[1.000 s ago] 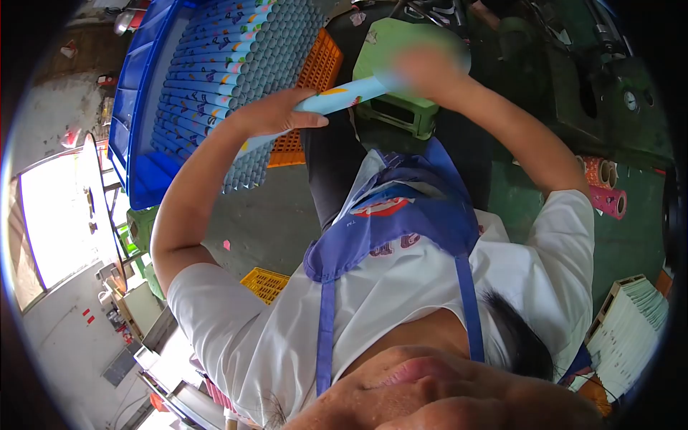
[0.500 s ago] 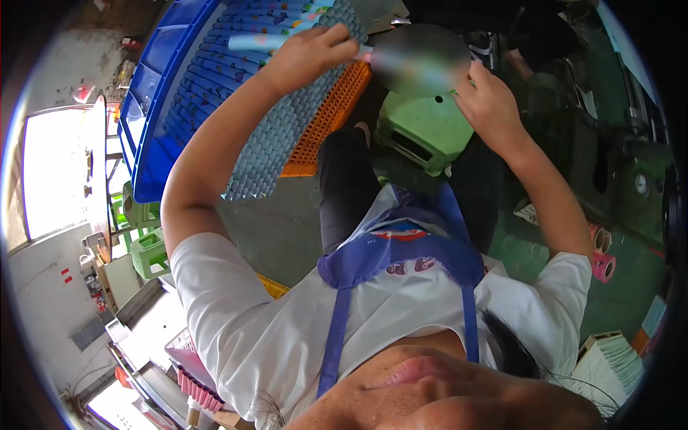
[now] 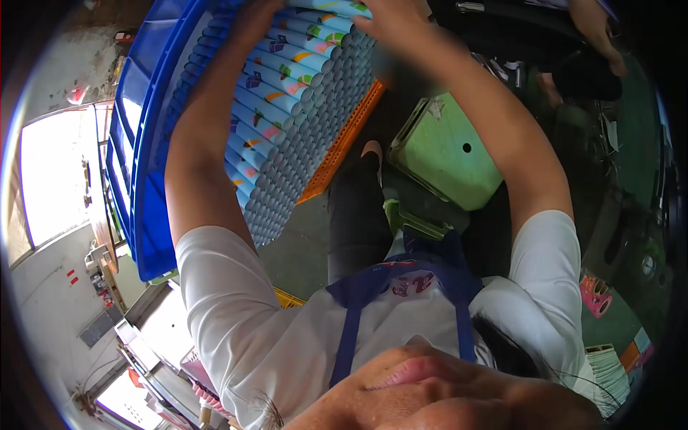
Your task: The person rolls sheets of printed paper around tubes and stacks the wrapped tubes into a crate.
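Observation:
A big stack of light-blue printed tubes (image 3: 276,89) lies with its round ends toward me, beside the slatted wall of a blue plastic crate (image 3: 154,236). Over the far end of the stack reaches my left hand (image 3: 259,10), blurred and cut off by the top edge, its fingers hidden. My right hand (image 3: 390,18) is at the near end of the topmost tube (image 3: 330,6), thumb and fingers closed at its end. Part of this hand is also cut off. A dark round blur (image 3: 390,68) partly shows behind my right wrist.
An orange perforated crate (image 3: 337,161) stands under the stack's near side. In front of my legs is a green plastic stool (image 3: 448,154). Another person's hand (image 3: 598,32) shows at the upper right. Pink rolls (image 3: 596,295) lie on the right.
Both hands have moved forward and to the left, over the tube stack. The single tube formerly in my left hand can no longer be told apart. The view has shifted, showing more of the stool top.

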`<act>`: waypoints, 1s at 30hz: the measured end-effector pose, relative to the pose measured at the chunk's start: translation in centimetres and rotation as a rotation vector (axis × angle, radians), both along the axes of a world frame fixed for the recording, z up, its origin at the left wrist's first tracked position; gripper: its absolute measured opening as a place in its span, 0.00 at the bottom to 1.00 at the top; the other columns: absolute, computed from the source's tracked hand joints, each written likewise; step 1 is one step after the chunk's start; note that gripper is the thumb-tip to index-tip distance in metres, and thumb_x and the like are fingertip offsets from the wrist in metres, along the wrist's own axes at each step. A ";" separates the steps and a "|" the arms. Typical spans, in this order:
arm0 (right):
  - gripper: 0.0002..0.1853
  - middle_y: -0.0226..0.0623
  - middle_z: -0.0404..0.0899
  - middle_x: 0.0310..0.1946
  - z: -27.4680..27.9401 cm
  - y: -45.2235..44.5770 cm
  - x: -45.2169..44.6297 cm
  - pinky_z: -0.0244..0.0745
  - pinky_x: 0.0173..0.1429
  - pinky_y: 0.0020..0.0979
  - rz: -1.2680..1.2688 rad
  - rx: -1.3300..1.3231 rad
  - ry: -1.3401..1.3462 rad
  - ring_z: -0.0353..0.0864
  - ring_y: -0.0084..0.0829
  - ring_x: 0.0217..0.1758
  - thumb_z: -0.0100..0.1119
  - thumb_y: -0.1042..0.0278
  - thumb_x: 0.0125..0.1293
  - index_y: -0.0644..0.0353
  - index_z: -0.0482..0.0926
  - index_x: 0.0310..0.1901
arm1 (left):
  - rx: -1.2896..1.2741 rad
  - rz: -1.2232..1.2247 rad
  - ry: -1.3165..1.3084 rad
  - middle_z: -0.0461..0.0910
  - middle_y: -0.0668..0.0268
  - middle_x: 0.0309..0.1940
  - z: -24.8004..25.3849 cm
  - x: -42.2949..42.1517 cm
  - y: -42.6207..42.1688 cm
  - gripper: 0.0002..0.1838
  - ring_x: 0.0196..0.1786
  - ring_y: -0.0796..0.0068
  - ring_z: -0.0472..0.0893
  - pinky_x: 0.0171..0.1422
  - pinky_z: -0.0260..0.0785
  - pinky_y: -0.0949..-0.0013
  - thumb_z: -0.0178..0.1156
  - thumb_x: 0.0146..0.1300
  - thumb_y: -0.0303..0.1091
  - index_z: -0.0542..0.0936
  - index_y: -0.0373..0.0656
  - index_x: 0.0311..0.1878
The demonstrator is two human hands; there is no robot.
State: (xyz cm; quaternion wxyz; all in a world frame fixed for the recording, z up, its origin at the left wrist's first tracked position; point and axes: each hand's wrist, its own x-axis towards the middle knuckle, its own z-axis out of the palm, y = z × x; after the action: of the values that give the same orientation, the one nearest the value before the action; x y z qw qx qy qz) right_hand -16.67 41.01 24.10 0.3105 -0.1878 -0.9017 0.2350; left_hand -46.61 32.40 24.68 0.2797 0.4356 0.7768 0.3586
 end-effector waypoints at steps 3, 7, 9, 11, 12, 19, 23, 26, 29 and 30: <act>0.14 0.53 0.78 0.46 -2.7 1.4 -3.5 0.76 0.55 0.55 0.047 0.004 0.146 0.80 0.56 0.51 0.67 0.66 0.65 0.65 0.77 0.46 | 0.102 0.082 -0.229 0.80 0.64 0.56 -1.9 -3.0 0.8 0.24 0.59 0.65 0.78 0.57 0.70 0.60 0.59 0.74 0.48 0.78 0.42 0.63; 0.12 0.54 0.77 0.45 -3.8 1.0 -6.6 0.76 0.55 0.53 -0.011 0.033 0.084 0.79 0.56 0.51 0.66 0.67 0.65 0.65 0.78 0.45 | 0.089 0.176 -0.282 0.79 0.62 0.60 -4.2 -7.7 2.2 0.24 0.62 0.63 0.78 0.60 0.70 0.56 0.60 0.73 0.45 0.77 0.42 0.66; 0.10 0.54 0.77 0.44 -3.5 0.6 -7.5 0.76 0.55 0.52 -0.070 0.010 0.006 0.78 0.57 0.51 0.66 0.69 0.65 0.65 0.78 0.42 | 0.109 0.149 -0.248 0.79 0.61 0.60 -5.2 -9.0 2.5 0.23 0.61 0.62 0.78 0.60 0.70 0.57 0.61 0.73 0.43 0.77 0.42 0.66; 0.09 0.54 0.77 0.43 -3.2 0.8 -7.9 0.76 0.54 0.52 -0.067 0.008 0.004 0.79 0.57 0.51 0.65 0.69 0.65 0.65 0.79 0.41 | 0.156 0.094 -0.166 0.79 0.58 0.59 -5.6 -10.4 2.5 0.22 0.61 0.60 0.78 0.60 0.71 0.57 0.62 0.72 0.38 0.77 0.40 0.66; 0.09 0.54 0.78 0.43 -3.3 0.8 -8.1 0.76 0.54 0.52 -0.068 0.006 0.002 0.79 0.56 0.50 0.65 0.69 0.64 0.65 0.79 0.40 | 0.154 0.102 -0.164 0.79 0.58 0.59 -6.1 -12.1 2.3 0.22 0.61 0.60 0.78 0.60 0.71 0.57 0.62 0.72 0.38 0.77 0.40 0.66; 0.07 0.55 0.79 0.40 -4.0 0.6 -9.8 0.76 0.54 0.53 -0.125 0.074 0.019 0.80 0.56 0.48 0.62 0.70 0.64 0.65 0.80 0.37 | 0.171 -0.297 0.812 0.76 0.53 0.57 -5.7 -12.4 1.2 0.16 0.56 0.55 0.80 0.57 0.74 0.64 0.62 0.71 0.28 0.79 0.37 0.61; 0.07 0.55 0.79 0.39 -3.6 -0.1 -10.3 0.76 0.53 0.54 -0.208 0.038 0.002 0.80 0.57 0.47 0.61 0.69 0.64 0.65 0.81 0.37 | 0.115 -0.167 0.738 0.76 0.53 0.57 -4.3 -9.4 1.0 0.15 0.57 0.55 0.80 0.58 0.74 0.63 0.60 0.72 0.29 0.80 0.37 0.59; 0.07 0.54 0.80 0.39 -3.8 -0.1 -10.6 0.76 0.53 0.55 -0.291 -0.010 0.080 0.80 0.56 0.48 0.62 0.69 0.64 0.65 0.82 0.36 | 0.104 -0.130 0.726 0.77 0.51 0.56 -3.9 -8.5 1.0 0.14 0.57 0.53 0.79 0.59 0.74 0.61 0.59 0.73 0.31 0.80 0.36 0.57; 0.08 0.53 0.80 0.38 -3.7 0.3 -10.1 0.76 0.52 0.54 -0.188 -0.030 0.109 0.80 0.54 0.45 0.61 0.68 0.66 0.66 0.82 0.35 | 0.097 -0.105 0.710 0.77 0.50 0.56 -3.8 -8.0 1.1 0.13 0.58 0.52 0.79 0.60 0.73 0.59 0.57 0.74 0.33 0.81 0.36 0.56; 0.08 0.53 0.80 0.38 -3.4 0.9 -9.5 0.76 0.52 0.54 -0.204 -0.037 0.106 0.80 0.54 0.45 0.61 0.68 0.66 0.66 0.82 0.35 | 0.097 -0.099 0.692 0.77 0.49 0.56 -3.9 -7.8 1.3 0.14 0.59 0.52 0.78 0.60 0.73 0.58 0.57 0.75 0.33 0.81 0.35 0.56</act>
State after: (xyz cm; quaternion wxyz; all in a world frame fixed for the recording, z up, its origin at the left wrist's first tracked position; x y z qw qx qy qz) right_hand -26.17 41.94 20.71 0.3766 -0.2714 -0.8557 0.2285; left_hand -54.37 33.66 20.76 -0.0042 0.5812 0.7856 0.2121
